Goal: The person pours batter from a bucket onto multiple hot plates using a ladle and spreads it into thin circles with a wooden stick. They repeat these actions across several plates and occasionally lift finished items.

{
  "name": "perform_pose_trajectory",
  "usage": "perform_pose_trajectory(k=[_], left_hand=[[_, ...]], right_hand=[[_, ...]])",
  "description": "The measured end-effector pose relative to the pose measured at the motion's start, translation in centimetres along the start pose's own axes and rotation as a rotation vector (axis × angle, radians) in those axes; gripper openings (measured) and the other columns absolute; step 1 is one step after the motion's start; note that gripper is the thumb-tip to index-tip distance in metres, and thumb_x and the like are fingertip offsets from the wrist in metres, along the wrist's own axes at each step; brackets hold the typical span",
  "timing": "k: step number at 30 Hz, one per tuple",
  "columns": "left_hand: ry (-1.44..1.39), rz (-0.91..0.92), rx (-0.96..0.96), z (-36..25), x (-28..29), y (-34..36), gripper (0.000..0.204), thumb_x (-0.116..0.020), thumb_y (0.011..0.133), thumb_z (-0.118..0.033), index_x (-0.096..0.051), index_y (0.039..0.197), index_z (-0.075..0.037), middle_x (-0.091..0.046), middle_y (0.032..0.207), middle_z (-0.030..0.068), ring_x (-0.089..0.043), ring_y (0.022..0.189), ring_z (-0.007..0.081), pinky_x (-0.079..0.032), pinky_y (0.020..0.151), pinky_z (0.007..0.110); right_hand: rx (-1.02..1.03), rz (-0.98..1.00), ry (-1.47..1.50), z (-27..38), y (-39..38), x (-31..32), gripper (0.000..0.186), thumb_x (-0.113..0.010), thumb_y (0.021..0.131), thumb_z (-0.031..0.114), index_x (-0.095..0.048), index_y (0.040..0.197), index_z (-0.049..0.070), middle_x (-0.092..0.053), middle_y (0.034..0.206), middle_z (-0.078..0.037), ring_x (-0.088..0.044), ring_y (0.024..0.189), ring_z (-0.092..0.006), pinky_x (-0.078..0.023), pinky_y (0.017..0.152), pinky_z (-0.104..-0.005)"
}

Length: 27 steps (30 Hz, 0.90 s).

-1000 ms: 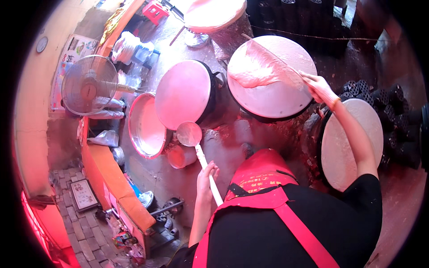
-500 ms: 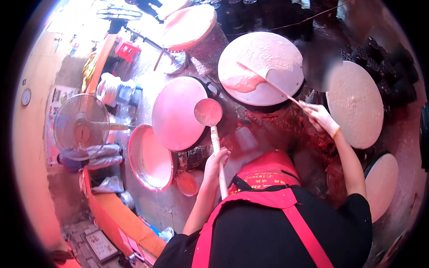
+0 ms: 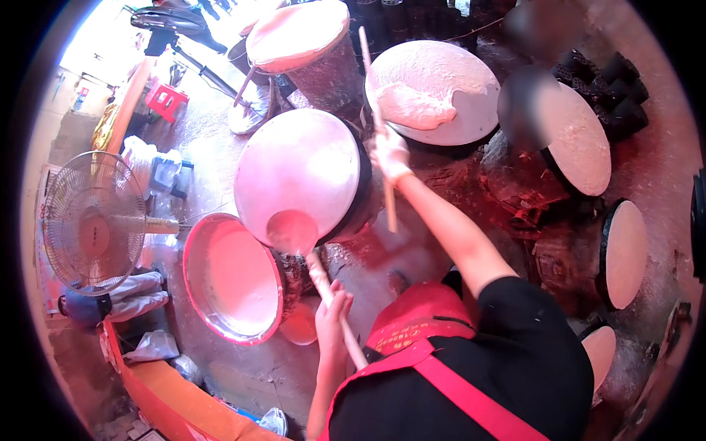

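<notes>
My left hand [image 3: 334,305] is wrapped round the pale handle of a ladle [image 3: 292,232]. Its round bowl hangs over the near edge of a smooth, bare round griddle [image 3: 301,173], close to a red-rimmed basin [image 3: 193,246] of pale batter. What lies in the bowl I cannot make out. In my right hand [image 3: 391,153], which wears a white glove, is a long thin wooden stick [image 3: 365,66], standing along the left side of the far griddle [image 3: 482,117]. That griddle bears a spread pale sheet with a thick lump of batter [image 3: 415,107] on it.
More griddles with pale sheets stand on the right, one [image 3: 581,140] partly behind a blurred patch. A cloth-topped drum [image 3: 298,37] rises at the back. On the left are a standing fan [image 3: 95,228], a red stool [image 3: 166,101] and an orange counter [image 3: 176,360].
My right hand and stick have swung left, off the batter on the far griddle. The ladle has moved to the bare griddle's near edge, toward the basin. The whole view has shifted.
</notes>
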<state>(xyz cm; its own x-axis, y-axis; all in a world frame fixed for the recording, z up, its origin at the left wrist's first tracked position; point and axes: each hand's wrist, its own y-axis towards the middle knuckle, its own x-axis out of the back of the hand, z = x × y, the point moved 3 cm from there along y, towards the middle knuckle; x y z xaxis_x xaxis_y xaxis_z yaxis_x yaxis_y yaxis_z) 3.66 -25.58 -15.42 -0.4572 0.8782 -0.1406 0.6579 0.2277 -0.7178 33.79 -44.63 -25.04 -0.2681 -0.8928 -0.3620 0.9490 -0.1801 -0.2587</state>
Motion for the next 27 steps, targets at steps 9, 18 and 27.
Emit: perform_pose_trajectory(k=[9, 18, 27], left_hand=[[-0.029, -0.030, -0.081, 2.2, 5.7, 0.0, 0.043, -0.060, 0.090, -0.016, -0.046, 0.127, 0.002, -0.061, 0.090, 0.0016, -0.059, 0.081, 0.0096, -0.048, 0.077, 0.021], [0.106, 0.166, -0.109, 0.1, -0.8, -0.7, 0.048, -0.059, 0.089, -0.016, -0.045, 0.130, 0.005, -0.061, 0.093, 0.0029, -0.052, 0.092, 0.0080, -0.037, 0.092, 0.025], [0.210, 0.171, -0.139, 0.0, -4.6, -1.5, 0.049, -0.060, 0.088, -0.021, -0.048, 0.128, 0.005, -0.062, 0.090, 0.0007, -0.049, 0.088, 0.0065, -0.035, 0.090, 0.025]], right_hand=[[-0.158, -0.300, -0.104, -4.0, -3.6, -1.4, 0.034, -0.038, 0.100, 0.038, -0.049, 0.126, 0.018, -0.042, 0.059, 0.001, -0.036, 0.036, -0.0097, -0.034, 0.031, -0.0268], [-0.146, -0.298, 0.014, 3.4, -8.2, 11.9, 0.041, -0.040, 0.101, 0.033, -0.038, 0.141, 0.029, -0.042, 0.059, 0.000, -0.035, 0.036, -0.0095, -0.033, 0.031, -0.0259], [-0.332, 0.088, 0.039, 2.0, -9.7, 9.9, 0.040, -0.042, 0.100, 0.020, -0.041, 0.139, 0.025, -0.047, 0.064, 0.000, -0.035, 0.040, -0.0061, -0.033, 0.034, -0.0228]])
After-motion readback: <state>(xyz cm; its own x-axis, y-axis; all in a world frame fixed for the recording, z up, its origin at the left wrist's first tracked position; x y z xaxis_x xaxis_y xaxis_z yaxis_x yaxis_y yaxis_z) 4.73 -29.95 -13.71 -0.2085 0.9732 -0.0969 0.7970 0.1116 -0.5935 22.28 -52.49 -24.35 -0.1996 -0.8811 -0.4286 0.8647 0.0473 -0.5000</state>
